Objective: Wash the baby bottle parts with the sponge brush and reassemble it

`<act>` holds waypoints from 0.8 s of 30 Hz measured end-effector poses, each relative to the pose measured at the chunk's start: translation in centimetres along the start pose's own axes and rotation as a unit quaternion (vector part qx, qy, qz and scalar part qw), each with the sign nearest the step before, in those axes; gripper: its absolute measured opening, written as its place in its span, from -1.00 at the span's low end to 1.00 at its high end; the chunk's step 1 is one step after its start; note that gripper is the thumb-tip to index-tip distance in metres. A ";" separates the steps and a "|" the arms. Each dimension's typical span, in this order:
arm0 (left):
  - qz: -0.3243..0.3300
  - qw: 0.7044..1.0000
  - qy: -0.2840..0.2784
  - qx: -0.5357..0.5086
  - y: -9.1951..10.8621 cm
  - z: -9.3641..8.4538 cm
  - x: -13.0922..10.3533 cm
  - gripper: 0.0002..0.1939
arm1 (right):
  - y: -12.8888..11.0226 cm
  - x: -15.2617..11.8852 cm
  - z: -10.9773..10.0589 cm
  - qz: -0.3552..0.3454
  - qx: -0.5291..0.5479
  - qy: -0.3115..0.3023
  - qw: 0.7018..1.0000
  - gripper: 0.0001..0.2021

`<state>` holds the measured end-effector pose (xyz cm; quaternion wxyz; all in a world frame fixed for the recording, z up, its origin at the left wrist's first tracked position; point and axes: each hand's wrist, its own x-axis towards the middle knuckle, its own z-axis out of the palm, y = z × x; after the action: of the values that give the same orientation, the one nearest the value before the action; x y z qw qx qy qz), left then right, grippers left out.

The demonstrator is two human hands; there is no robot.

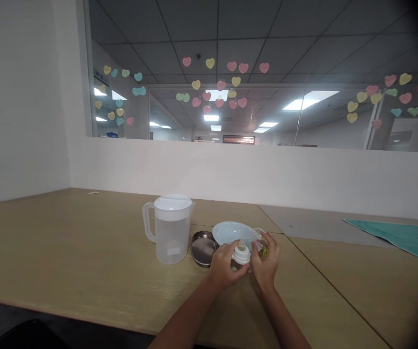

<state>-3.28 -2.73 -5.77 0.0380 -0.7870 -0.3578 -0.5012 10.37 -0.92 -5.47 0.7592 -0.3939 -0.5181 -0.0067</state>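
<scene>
While the pale wall point(231, 169) runs across the back, the long window point(245, 29) above it carries heart-shaped notes in three clusters, five along the top row of the middle one! Below spreads the wooden bench point(67, 271), seams crossing its right half. Far right, one teal cloth point(394, 237) lies flat, well apart from everything else. On the left stands one pitcher point(172, 237), upright and translucent, handle to the left, spout to the right. Next down in size, one pale blue bowl point(231, 231), its near side blocked from view by the hands. Between pitcher and bowl sits one round metal dish point(203, 249), tight quarters there!

Two hands now, in front of the bowl: the left hand point(225, 264) pinches one white cap point(241, 254) between thumb and fingers, its clear tip pointing up. Across from it the right hand point(266, 259) curves with fingers apart; whether it touches the cap, I cannot tell. Behind that palm peeks something yellow-green point(265, 253), mostly hidden. And smallest of the lot, one thin pale sliver point(93, 193) at the bench's far left!
</scene>
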 end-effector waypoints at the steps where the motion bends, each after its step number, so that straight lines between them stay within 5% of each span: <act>1: -0.001 1.000 0.001 0.000 0.0 0.1 0.0 -0.37 | 0.2 0.0 0.0 0.018 0.012 -0.022 1.000 -0.63; 9: -0.001 1.000 -0.004 -0.002 -0.1 0.1 0.0 -0.38 | 2.1 -0.1 0.4 0.055 0.059 -0.126 0.989 -0.81; 24: 0.006 1.000 0.013 0.000 -0.1 0.0 0.0 -0.40 | 2.7 -0.3 0.7 0.092 0.051 -0.200 0.974 -0.53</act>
<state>-3.36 -2.68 -5.79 0.0454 -0.7825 -0.3527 -0.5111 10.83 1.21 -7.18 0.6568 -0.3936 -0.6207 0.1684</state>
